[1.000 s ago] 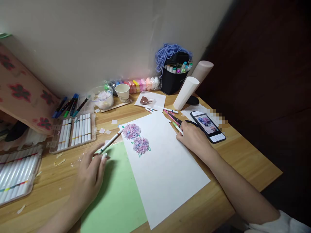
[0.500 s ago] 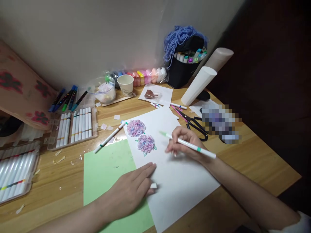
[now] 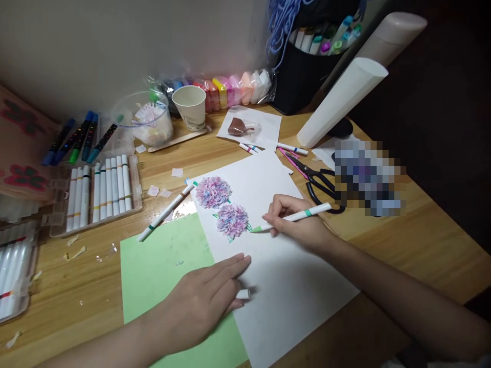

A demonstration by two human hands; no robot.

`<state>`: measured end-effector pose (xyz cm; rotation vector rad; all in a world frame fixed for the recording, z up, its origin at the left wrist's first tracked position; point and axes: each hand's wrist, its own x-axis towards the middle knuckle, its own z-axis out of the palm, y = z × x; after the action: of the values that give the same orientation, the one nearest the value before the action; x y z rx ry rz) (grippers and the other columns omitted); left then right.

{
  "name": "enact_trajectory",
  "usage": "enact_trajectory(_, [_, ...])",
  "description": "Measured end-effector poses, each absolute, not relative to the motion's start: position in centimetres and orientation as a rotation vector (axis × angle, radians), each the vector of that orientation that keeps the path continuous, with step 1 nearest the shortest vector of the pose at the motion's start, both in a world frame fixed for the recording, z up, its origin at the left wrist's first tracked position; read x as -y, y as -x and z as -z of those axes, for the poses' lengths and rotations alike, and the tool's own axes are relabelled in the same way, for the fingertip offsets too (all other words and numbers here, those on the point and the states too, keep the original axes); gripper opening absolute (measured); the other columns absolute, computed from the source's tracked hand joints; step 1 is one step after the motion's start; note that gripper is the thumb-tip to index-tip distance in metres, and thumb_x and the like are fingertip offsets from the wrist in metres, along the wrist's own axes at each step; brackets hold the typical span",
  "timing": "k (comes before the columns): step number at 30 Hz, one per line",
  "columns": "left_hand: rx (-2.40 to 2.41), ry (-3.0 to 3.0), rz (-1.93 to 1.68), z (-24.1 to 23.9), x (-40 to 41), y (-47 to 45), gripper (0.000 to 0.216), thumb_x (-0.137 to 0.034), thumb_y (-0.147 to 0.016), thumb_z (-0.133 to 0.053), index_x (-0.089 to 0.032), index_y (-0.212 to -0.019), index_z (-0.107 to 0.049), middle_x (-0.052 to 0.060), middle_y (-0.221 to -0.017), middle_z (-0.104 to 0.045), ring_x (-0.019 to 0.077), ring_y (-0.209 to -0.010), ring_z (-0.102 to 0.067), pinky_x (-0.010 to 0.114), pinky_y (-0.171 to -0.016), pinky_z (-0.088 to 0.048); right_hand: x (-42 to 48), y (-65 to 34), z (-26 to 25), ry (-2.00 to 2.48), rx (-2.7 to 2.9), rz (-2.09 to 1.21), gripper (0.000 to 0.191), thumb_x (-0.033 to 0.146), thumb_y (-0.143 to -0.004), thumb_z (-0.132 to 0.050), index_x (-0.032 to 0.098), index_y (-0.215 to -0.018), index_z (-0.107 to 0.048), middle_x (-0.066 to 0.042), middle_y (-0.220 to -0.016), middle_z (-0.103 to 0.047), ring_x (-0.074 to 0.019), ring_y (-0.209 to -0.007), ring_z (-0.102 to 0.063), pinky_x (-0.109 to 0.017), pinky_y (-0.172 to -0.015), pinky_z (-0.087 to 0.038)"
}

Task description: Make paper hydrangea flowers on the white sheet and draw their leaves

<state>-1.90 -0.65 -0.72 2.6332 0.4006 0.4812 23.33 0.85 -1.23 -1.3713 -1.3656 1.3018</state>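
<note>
My right hand (image 3: 293, 220) is closed around a white marker (image 3: 297, 216) with a green band. Its light green tip is at a drawn leaf outline beside the lower of two pink, blue and purple paper-petal flowers (image 3: 232, 220). The upper flower (image 3: 213, 192) sits just behind it on the white sheet (image 3: 276, 286). My left hand (image 3: 207, 294) rests across this sheet and a green sheet (image 3: 161, 271), some fingers stretched out. A white marker cap (image 3: 243, 294) sticks out between its thumb and fingers; the rest of the cap is hidden.
A capped marker (image 3: 165, 213) lies left of the flowers. Marker cases (image 3: 95, 217) stand on the left. Farther back are a plastic bowl (image 3: 153, 130), a paper cup (image 3: 189, 107), bagged coloured clay (image 3: 230, 92) and a white paper roll (image 3: 341, 102). Black scissors (image 3: 318, 179) lie to the right.
My right hand has turned the marker and brought its tip down to the leaf outline by the lower flower. My left hand stays on the sheets. The camera view has shifted closer.
</note>
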Motion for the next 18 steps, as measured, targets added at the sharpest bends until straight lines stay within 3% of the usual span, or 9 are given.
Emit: enact_trajectory(18, [-0.365,-2.653,-0.545,0.82,0.58,1.77,0.015,-0.019,-0.094,-0.047,-0.008,-0.09,-0.057,0.018,-0.127,-0.06,0.0205,-0.125,-0.051,0.029,-0.101,-0.049,-1.12,-23.26,0.76,1.446,1.43,-1.239,0.028,0.035,-0.082,-0.065,0.019,-0.063,-0.051,0.001,-0.058,-0.064,-0.0124,-0.056,-0.061,-0.022,-0.053,-0.043])
